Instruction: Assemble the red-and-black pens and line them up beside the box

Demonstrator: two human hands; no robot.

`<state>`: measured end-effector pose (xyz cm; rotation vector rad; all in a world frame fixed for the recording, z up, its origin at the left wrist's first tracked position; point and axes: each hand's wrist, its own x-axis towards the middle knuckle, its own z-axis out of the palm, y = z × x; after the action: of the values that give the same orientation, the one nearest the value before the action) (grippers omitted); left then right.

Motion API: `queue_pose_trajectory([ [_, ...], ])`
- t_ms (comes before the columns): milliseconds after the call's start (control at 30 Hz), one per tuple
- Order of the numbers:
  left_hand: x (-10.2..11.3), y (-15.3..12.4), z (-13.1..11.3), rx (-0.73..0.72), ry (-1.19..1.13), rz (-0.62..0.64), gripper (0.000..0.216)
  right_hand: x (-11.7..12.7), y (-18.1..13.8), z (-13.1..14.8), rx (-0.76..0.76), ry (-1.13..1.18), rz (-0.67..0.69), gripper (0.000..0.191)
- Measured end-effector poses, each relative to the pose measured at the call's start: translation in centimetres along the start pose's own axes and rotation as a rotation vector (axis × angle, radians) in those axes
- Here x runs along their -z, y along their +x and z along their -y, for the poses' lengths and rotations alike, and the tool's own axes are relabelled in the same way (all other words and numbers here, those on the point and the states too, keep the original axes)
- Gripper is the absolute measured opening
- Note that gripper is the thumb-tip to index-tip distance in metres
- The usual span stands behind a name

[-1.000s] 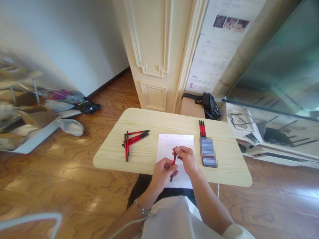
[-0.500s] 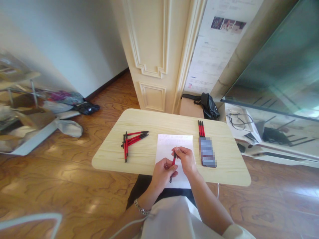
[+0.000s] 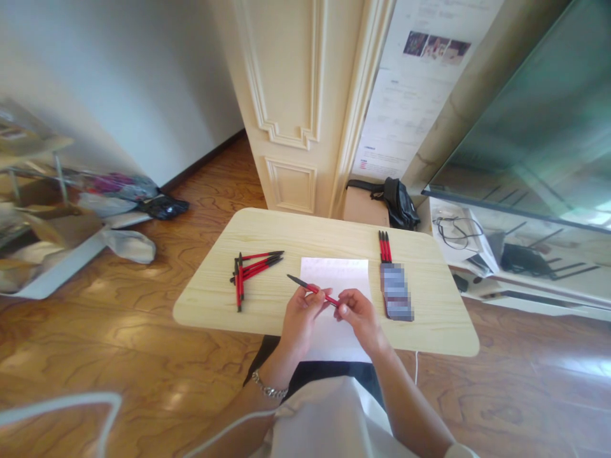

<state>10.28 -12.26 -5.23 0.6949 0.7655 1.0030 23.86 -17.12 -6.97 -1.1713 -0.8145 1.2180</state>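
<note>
Both my hands hold one red and black pen point(image 3: 305, 285) over a white sheet of paper point(image 3: 337, 275) on the light wooden table point(image 3: 429, 331). My left hand point(image 3: 300, 312) pinches the pen near its middle. My right hand point(image 3: 359, 312) grips its near end. The pen's dark tip points up and to the left. A loose pile of several red and black pens point(image 3: 251, 267) lies left of the paper. To the right of the paper a few more pens point(image 3: 384, 247) lie side by side, above a blurred flat object point(image 3: 396, 291).
A cream panelled door point(image 3: 296, 108) stands behind the table, with a black bag point(image 3: 401, 203) at its foot. A low glass stand point(image 3: 515, 254) with cables is at the right. Bags and clutter point(image 3: 95, 210) lie on the wooden floor at the left.
The pen has swung from nearly upright between my hands to slanting, tip now up and to the left. My left hand rose to grip it nearer the middle.
</note>
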Motion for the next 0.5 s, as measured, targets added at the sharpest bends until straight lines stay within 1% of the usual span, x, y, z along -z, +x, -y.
queue_pose_trajectory([
  [67,-0.4,0.1,0.2,0.033,-0.064,0.031,0.023,-0.8,-0.4,-0.5,-0.005,0.184,-0.039,0.028],
  [167,-0.9,0.0,0.6,0.066,-0.123,0.060,0.021,-2.0,-0.2,-0.8,-0.003,0.465,-0.145,0.017],
  [267,-0.8,-0.2,1.0,0.085,-0.073,0.067,0.031,-2.3,0.9,0.0,0.006,0.651,-0.220,0.013],
  [367,0.0,-0.5,1.1,0.107,0.048,0.094,0.045,-1.0,2.6,1.7,0.044,0.772,-0.295,0.015],
  [433,0.7,-0.6,1.3,0.112,0.097,0.089,0.048,0.4,3.7,2.9,0.104,0.844,-0.291,0.016],
  [500,1.4,-0.6,1.4,0.112,0.129,0.052,0.047,1.9,4.5,3.7,0.127,0.888,-0.248,0.016],
])
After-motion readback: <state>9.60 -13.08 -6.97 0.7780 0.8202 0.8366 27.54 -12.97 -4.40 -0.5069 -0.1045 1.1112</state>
